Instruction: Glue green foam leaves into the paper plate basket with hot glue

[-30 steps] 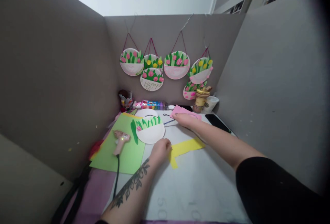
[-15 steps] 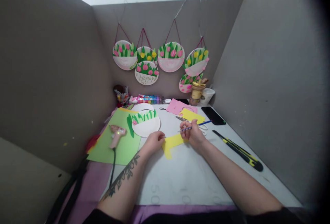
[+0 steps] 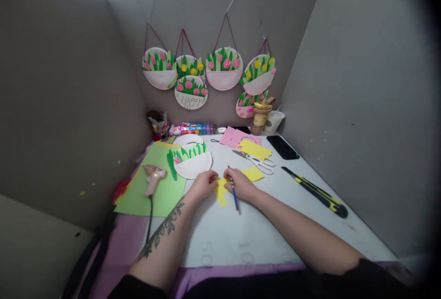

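Note:
My left hand (image 3: 204,184) is closed, thumb and fingertips pinching the left end of a cut piece of yellow paper (image 3: 221,194). My right hand (image 3: 244,185) is closed close beside it, with a blue pencil (image 3: 234,195) lodged between its fingers, tip pointing away from me. Its fingertips also touch the yellow paper, whose right end sticks out behind the hand. Just beyond my hands lies a white paper-plate basket (image 3: 193,165) with green paper leaves and one pink flower. White-handled scissors (image 3: 257,161) lie partly open to the right.
A pink glue gun (image 3: 154,178) with its light on rests on green paper sheets (image 3: 134,200). At right are a utility knife (image 3: 317,193) and a black phone (image 3: 283,147). Yellow (image 3: 255,149) and pink paper (image 3: 231,136) lie behind the scissors. Finished plate baskets (image 3: 224,78) hang on the back wall.
My right hand has moved left and down along the yellow paper, closer to my left hand. The pencil has swung from pointing sideways to pointing away from me. The scissors are now uncovered.

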Action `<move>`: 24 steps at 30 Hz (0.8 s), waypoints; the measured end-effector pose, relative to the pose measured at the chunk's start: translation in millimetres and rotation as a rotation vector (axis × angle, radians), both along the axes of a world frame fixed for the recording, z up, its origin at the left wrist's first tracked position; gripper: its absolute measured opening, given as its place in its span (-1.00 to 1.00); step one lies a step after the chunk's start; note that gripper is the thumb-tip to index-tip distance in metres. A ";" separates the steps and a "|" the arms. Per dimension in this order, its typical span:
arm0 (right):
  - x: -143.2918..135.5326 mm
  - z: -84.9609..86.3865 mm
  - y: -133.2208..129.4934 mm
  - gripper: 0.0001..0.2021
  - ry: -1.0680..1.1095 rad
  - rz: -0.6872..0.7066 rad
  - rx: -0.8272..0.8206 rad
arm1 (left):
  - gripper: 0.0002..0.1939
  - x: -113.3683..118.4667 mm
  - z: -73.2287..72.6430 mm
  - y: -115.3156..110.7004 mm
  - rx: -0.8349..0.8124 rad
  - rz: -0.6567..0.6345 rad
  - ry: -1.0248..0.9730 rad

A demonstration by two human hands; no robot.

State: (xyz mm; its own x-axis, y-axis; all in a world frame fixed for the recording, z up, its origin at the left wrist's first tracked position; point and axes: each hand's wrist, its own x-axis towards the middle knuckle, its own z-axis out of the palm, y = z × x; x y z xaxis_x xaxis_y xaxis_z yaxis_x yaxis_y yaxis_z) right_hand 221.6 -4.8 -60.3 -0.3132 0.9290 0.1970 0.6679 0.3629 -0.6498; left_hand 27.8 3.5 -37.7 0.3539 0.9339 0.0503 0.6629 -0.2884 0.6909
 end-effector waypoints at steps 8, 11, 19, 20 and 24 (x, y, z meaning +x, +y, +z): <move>-7.3 -5.4 8.8 -0.68 0.021 -0.023 -0.083 | -0.68 -0.1 -0.4 1.1 0.008 -0.024 0.022; -7.0 -9.9 9.5 -0.71 0.113 -0.027 -0.082 | -0.67 -0.5 -0.5 1.4 0.005 -0.019 0.019; -1.5 7.0 -3.2 -0.91 0.458 -0.004 -0.138 | -0.71 0.2 -1.9 1.4 0.037 0.026 -0.044; -0.5 10.1 -6.7 -0.91 0.469 0.012 -0.149 | -0.72 0.8 -3.4 2.1 0.050 0.045 -0.053; 0.0 15.3 -18.2 -0.91 0.436 0.099 -0.160 | -0.74 4.6 -8.5 5.3 0.080 0.149 -0.081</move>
